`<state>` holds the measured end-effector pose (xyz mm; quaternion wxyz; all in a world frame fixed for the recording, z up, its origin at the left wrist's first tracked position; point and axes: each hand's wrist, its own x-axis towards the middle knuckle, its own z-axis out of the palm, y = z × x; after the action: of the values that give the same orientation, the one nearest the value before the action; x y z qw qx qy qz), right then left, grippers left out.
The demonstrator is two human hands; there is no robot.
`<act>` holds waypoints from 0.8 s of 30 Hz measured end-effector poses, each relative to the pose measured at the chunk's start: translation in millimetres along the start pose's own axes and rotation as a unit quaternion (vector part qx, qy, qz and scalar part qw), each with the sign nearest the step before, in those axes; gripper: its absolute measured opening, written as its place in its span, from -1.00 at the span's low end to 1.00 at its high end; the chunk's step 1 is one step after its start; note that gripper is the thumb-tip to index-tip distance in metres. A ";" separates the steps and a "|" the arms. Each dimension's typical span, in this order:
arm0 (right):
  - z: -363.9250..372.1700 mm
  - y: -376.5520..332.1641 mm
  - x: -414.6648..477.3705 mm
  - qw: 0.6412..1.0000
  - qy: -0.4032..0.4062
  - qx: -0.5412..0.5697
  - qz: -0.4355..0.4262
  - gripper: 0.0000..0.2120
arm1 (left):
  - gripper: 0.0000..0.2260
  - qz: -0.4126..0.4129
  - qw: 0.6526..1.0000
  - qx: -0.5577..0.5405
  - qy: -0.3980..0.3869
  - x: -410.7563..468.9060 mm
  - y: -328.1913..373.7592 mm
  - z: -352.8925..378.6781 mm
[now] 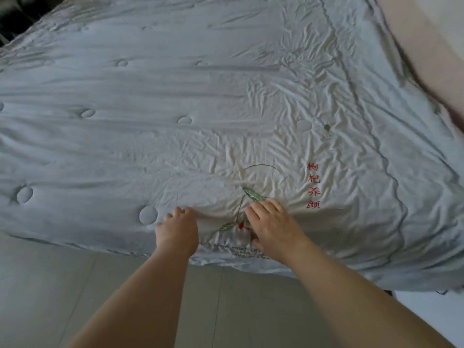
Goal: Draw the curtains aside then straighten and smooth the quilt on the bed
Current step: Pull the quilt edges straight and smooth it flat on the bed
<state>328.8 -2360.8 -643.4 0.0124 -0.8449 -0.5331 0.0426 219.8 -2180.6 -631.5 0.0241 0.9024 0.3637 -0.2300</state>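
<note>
A pale blue-grey quilt with round tufted dimples covers the whole bed, its near edge hanging toward me. Embroidered green leaves with a red berry and red characters mark the creased area near that edge. My left hand lies on the quilt close to the edge, fingers bent down onto the cloth. My right hand rests flat beside it, over the embroidery, fingers spread. Fine wrinkles fan out above and to the right of both hands. No curtains are in view.
Light tiled floor lies between me and the bed. A pinkish wall or headboard runs along the upper right. Something dark sits past the bed's far left corner.
</note>
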 end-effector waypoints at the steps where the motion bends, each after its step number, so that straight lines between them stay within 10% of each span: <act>1: 5.3 -11.0 10.8 1.000 0.009 -0.002 -0.003 -0.57 | -0.56 0.000 1.000 0.015 0.013 7.8 -12.6 2.5; 7: 15.9 -43.8 57.1 0.999 0.021 -0.042 0.010 -0.86 | -0.66 0.023 0.993 0.079 0.090 48.9 -65.9 16.5; 17: 4.0 -36.6 44.1 0.970 -0.241 -0.031 0.004 -0.75 | -0.78 0.116 0.993 -0.008 -0.008 43.3 -86.8 26.8; 24: -8.3 -81.8 69.9 0.983 -0.172 -0.011 0.060 -0.74 | -0.92 0.125 0.989 -0.070 0.040 50.2 -125.4 19.5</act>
<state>285.8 -2262.3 -633.9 -0.0917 -0.8555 -0.4760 0.1820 159.9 -2060.3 -655.0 0.1012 0.9452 0.2639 -0.1632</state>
